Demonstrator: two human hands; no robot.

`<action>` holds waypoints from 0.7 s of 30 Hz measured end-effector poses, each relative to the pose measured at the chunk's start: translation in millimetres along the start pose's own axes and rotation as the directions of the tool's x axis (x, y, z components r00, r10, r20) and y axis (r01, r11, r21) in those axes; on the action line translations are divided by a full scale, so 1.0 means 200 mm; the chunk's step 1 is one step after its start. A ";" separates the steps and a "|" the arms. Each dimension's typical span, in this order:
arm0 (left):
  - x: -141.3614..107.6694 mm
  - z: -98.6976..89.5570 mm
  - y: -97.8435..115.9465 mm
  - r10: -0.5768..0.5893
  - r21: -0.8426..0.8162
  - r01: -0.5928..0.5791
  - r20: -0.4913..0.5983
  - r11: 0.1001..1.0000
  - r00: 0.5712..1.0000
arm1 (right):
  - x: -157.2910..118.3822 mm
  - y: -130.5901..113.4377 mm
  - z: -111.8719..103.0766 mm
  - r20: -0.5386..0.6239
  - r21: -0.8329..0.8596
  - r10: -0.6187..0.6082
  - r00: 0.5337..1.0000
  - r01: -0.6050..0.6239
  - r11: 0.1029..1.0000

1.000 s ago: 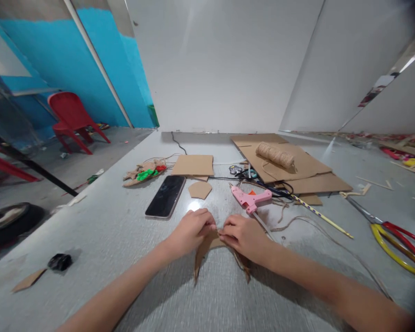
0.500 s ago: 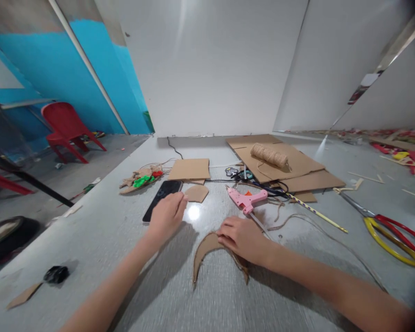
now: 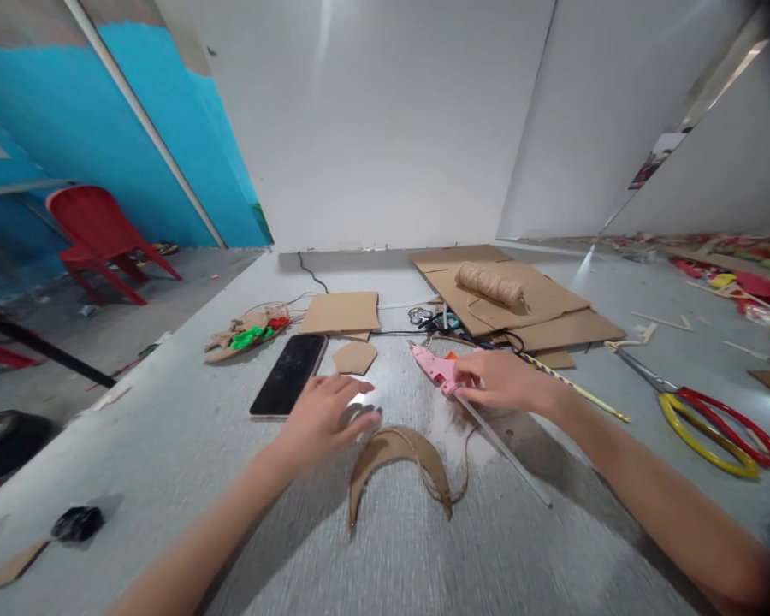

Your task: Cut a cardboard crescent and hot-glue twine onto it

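Observation:
My right hand (image 3: 504, 381) has its fingers closed round the handle of a pink glue gun (image 3: 435, 366), which lies on the table with a long glue stick (image 3: 510, 452) out of its back. My left hand (image 3: 327, 412) hovers with fingers spread, holding nothing, between the phone and a cardboard crescent. That crescent (image 3: 394, 449) lies flat, tips toward me, with twine (image 3: 463, 475) along its edge and trailing loosely at its right side. Just beyond my left hand are a black phone (image 3: 287, 376) and a small cut cardboard piece (image 3: 355, 358).
A twine roll (image 3: 491, 285) rests on stacked cardboard sheets (image 3: 545, 295). Scissors (image 3: 712, 428) with red and yellow handles lie at right. A cardboard square (image 3: 340, 312) and a decorated piece with green and red bits (image 3: 247, 335) lie at back left. Crumpled black plastic (image 3: 77, 524) sits at front left.
My right hand has left the crescent and taken hold of the glue gun's handle. My left hand has moved from beside the phone toward the crescent, its fingers spreading.

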State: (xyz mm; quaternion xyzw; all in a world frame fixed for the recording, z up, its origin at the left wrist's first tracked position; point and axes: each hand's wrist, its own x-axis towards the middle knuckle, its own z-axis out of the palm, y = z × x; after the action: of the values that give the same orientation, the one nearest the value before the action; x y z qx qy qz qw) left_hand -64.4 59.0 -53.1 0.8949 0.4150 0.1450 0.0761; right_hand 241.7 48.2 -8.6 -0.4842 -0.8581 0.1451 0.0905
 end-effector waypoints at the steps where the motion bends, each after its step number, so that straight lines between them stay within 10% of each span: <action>1: -0.01 0.01 0.03 0.059 -0.063 -0.055 0.067 0.996 0.996 | -0.02 -0.04 0.01 0.061 0.008 -0.008 0.998 0.008 1.000; 8: -0.05 0.07 0.14 0.187 -0.161 -0.163 0.147 0.973 0.971 | -0.09 -0.33 0.08 0.517 -0.056 -0.079 0.853 0.126 0.990; 14: -0.04 0.07 0.11 0.138 -0.356 -0.063 0.191 0.933 0.972 | -0.02 -0.28 0.05 0.157 0.088 -0.016 0.987 0.002 0.996; 18: -0.04 0.05 0.12 0.041 -0.365 0.043 0.218 0.930 0.975 | 0.06 -0.11 0.09 -0.091 0.289 0.165 0.982 -0.133 0.948; 21: -0.03 0.05 0.12 0.103 -0.383 -0.015 0.212 0.924 0.972 | 0.12 0.05 0.11 -0.167 0.098 0.115 0.979 -0.100 0.990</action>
State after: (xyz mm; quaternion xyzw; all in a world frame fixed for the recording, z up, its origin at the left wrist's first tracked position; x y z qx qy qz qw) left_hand -48.0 39.2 -58.0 0.8862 0.3405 0.1207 0.2900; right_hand 230.7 70.0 -32.1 -0.5362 -0.8123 0.1454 0.1776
